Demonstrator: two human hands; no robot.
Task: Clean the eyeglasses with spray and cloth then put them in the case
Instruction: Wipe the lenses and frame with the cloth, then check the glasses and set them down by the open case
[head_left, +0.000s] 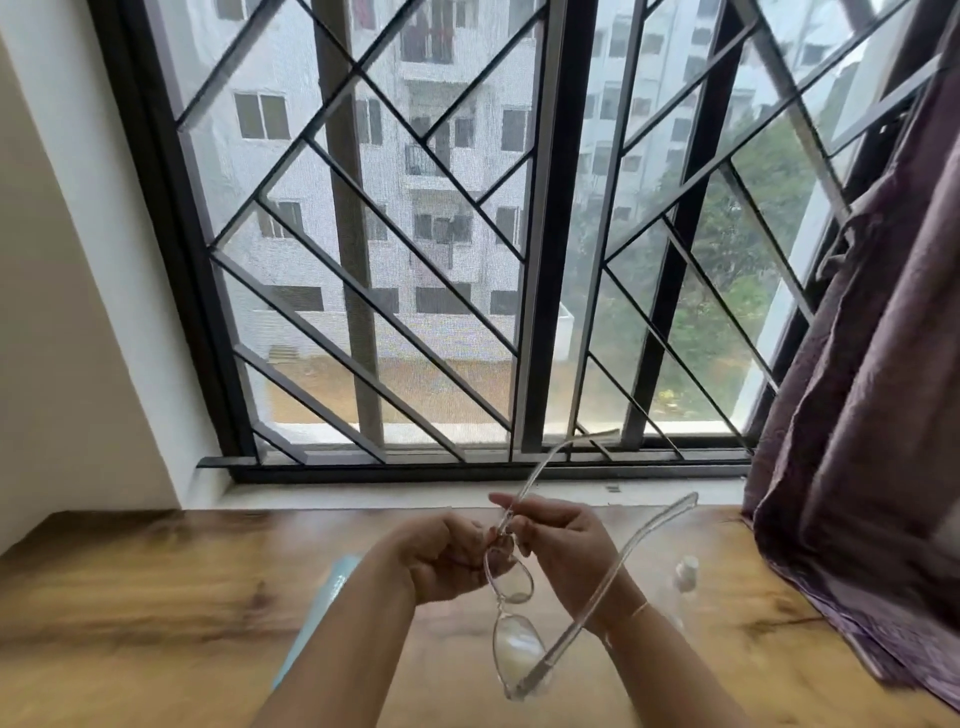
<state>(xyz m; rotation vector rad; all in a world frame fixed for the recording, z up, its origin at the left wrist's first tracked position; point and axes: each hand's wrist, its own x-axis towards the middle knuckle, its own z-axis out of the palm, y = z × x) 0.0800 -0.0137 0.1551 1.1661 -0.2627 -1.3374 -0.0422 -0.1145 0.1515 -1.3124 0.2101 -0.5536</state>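
Clear-framed eyeglasses (517, 644) hang above the wooden table (156, 597), arms unfolded, lenses pointing down toward me. My right hand (561, 540) pinches the frame near one hinge, with that arm sticking up toward the window. My left hand (441, 556) is closed against the upper lens; whether it holds a cloth I cannot tell. A small clear spray bottle with a white cap (685, 571) stands blurred on the table to the right. A light blue flat thing (322, 613), cloth or case I cannot tell, lies under my left forearm.
A barred window (441, 260) with a pale sill (363, 496) runs along the table's far edge. A purple curtain (872, 415) hangs down onto the table's right side. A white wall stands at the left.
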